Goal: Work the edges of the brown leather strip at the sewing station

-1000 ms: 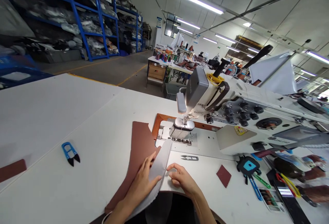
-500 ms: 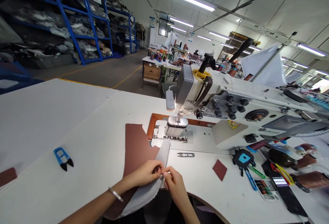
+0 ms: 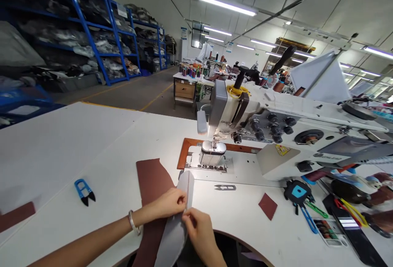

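A brown leather-like panel lies at the table's front edge, its grey underside folded up on the right with a seam running along it. My left hand, a bracelet on its wrist, is closed with fingertips pinching the grey seam edge. Just below and to the right, my right hand also pinches that edge, thumb and forefinger together. Past the panel's far end stands the sewing machine, its post bed lit by a lamp. Grey thread snips lie right of the panel.
Blue snips and a brown strip lie on the left. To the right are a brown square scrap, a black tape measure, a bobbin box and a phone. The table's curved front edge is close by.
Both hands have moved slightly left along with the panel, and have come apart a little along the seam. More of the grey side now faces up. The view has shifted slightly.
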`<state>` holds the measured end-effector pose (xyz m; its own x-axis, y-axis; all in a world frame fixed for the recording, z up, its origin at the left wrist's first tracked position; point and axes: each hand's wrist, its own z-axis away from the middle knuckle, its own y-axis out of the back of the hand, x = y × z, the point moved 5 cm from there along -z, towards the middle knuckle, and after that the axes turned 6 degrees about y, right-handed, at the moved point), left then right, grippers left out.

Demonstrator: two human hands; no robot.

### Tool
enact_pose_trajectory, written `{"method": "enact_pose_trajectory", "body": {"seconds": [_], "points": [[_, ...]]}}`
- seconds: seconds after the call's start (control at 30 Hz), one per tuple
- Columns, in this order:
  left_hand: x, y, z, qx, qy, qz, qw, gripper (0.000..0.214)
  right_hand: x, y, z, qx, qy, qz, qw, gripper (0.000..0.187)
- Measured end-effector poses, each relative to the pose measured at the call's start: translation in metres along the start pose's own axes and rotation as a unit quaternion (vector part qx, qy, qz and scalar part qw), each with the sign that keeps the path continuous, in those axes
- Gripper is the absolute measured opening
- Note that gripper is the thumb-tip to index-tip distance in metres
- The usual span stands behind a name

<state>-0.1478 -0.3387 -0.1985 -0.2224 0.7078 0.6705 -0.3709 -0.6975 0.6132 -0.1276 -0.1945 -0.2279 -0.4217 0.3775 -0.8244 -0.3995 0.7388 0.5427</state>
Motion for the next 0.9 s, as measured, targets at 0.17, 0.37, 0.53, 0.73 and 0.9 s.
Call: {"method": "enact_pose_trajectory", "body": {"seconds": [0.17,0.37,0.53,0.73,0.9], "points": [[-0.001,-0.001,0.013,0.095,-0.086,-0.121,0.984,0.016,0.007,0.022,-0.035,0.059,0.088,-0.056,0.993,0.018],[-0.013,-0.01,0.028,0.245,-0.223,-0.276,0.902,0.03,0.005,0.006,-0.062,-0.006,0.2,-0.068,0.977,0.018],[-0.018,-0.016,0.045,0.32,-0.333,-0.358,0.811,0.03,0.002,0.002,-0.076,-0.049,0.222,0.003,0.974,0.022],[-0.009,-0.009,0.058,0.394,-0.409,-0.383,0.728,0.024,-0.001,-0.013,-0.095,-0.134,0.256,0.071,0.955,0.01],[-0.016,-0.005,0.04,0.282,-0.3,-0.256,0.875,0.029,-0.009,-0.004,-0.102,-0.104,0.2,-0.033,0.974,0.012]]}}
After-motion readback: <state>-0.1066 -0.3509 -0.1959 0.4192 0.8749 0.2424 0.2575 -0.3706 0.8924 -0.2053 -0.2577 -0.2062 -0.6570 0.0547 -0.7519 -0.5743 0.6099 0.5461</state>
